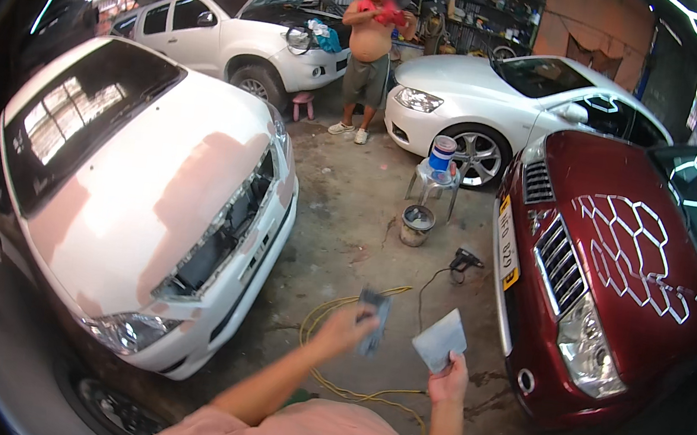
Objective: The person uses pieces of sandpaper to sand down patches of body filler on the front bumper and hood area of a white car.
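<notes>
My left hand [345, 330] is closed around a dark grey flat piece [375, 321], smeared by motion, so its exact kind does not show. To its right, my right hand [449, 379] grips a light grey, stiff-looking sheet [440, 340] by its lower corner, between thumb and fingers. Both pieces are held up in front of my body, apart from each other. Below them a yellow cable [320, 374] lies in loops on the concrete floor [336, 251].
At left stands a white car [137, 165] with pinkish patches and no grille; at right, a dark red car [625, 234]. A black heat gun [465, 262], bucket [416, 226] and stool [434, 176] stand between. Another person [370, 55] is near a white pickup [241, 30] and white sedan [502, 97].
</notes>
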`<act>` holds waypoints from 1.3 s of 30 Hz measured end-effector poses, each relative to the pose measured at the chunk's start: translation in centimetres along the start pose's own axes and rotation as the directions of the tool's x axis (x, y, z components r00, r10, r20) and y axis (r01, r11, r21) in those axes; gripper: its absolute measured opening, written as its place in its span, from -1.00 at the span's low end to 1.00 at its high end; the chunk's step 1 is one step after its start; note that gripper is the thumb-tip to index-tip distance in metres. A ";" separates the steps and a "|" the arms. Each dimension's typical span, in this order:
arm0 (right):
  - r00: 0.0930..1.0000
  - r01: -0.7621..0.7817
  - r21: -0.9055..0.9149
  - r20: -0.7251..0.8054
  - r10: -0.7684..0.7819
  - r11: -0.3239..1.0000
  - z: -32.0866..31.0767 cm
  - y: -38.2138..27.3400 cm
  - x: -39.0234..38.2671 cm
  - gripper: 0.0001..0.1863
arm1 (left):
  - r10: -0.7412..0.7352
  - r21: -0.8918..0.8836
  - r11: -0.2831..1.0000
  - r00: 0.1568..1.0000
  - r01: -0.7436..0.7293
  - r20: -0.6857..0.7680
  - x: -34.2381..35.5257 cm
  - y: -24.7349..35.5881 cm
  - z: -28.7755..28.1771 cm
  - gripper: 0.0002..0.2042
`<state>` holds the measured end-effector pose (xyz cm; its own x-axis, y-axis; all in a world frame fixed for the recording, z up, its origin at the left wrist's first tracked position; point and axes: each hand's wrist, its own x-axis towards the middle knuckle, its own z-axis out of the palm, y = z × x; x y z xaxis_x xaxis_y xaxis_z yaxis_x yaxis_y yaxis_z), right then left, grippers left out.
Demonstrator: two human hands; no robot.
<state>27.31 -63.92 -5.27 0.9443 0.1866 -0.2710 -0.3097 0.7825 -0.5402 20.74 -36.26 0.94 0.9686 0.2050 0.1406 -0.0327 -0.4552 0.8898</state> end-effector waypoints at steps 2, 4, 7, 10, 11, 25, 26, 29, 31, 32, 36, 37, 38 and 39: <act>0.995 -0.089 -0.017 0.033 0.090 0.996 1.3 1.6 0.4 -0.70 | -0.223 -0.017 0.974 0.969 0.226 0.106 -5.4 -2.0 1.9 -0.39; 0.980 -0.189 -0.033 0.055 0.190 0.981 4.0 3.8 0.7 -0.75 | -0.158 -0.081 0.982 0.978 0.170 0.137 -7.1 -3.7 2.1 -0.35; 0.933 -0.333 -0.083 0.111 0.341 0.939 8.6 8.7 -0.4 -0.79 | -0.100 -0.269 0.949 0.966 0.164 0.238 -6.9 -2.6 0.1 -0.34; 0.893 -0.401 -0.153 0.156 0.423 0.903 12.8 12.6 -1.4 -0.81 | -0.184 -0.432 0.859 0.953 0.275 0.241 -5.8 -2.4 -3.0 -0.45; 0.872 -0.432 -0.189 0.162 0.462 0.882 13.9 12.8 -1.5 -0.81 | -0.236 -0.500 0.803 0.944 0.324 0.232 -5.3 -1.7 -4.4 -0.48; 0.773 -0.283 -0.802 0.134 0.621 0.525 21.0 20.1 -3.4 -0.66 | -0.446 -0.920 0.391 0.867 -0.037 -0.224 0.4 -7.8 -12.7 -0.64; 0.828 -0.258 -0.743 0.159 0.538 0.617 20.9 21.0 -3.6 -0.64 | -0.465 -0.932 0.362 0.865 -0.007 -0.187 0.4 -7.1 -12.6 -0.65; 0.918 -0.083 -0.588 0.269 0.291 0.804 21.3 23.5 -2.5 -0.59 | -0.471 -0.944 0.328 0.870 0.020 -0.145 0.7 -5.9 -12.0 -0.59; 0.895 0.067 -0.524 0.408 0.181 0.849 22.6 23.6 -0.9 -0.57 | -0.456 -0.954 0.292 0.887 0.070 -0.075 0.7 -6.8 -11.9 -0.55; 0.925 0.053 -0.461 0.357 0.131 0.886 22.7 23.7 -0.3 -0.57 | -0.446 -0.957 0.273 0.895 0.097 -0.036 0.9 -7.2 -11.8 -0.53; 0.967 0.077 -0.095 0.250 -0.051 0.992 23.4 21.1 3.5 -0.57 | -0.345 -0.966 0.253 0.938 0.056 -0.036 1.3 -7.2 -13.4 -0.45; 0.984 0.070 -0.108 0.168 -0.051 0.992 24.4 19.1 4.0 -0.55 | -0.283 -0.956 0.293 0.955 -0.007 -0.094 1.4 -7.0 -14.2 -0.37; 0.989 0.012 -0.097 0.149 0.002 0.995 23.3 17.5 5.6 -0.55 | -0.278 -0.950 0.311 0.956 0.002 -0.089 2.4 -6.9 -15.3 -0.37; 0.992 -0.060 -0.093 0.103 0.070 0.994 21.2 16.1 6.8 -0.55 | -0.299 -0.947 0.320 0.952 0.032 -0.069 2.2 -7.1 -16.1 -0.37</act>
<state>31.16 -37.48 1.11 0.9268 0.3010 -0.2246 -0.3750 0.7113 -0.5945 19.18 -18.65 1.91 0.9148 0.3907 -0.1025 -0.2126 0.6816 0.7002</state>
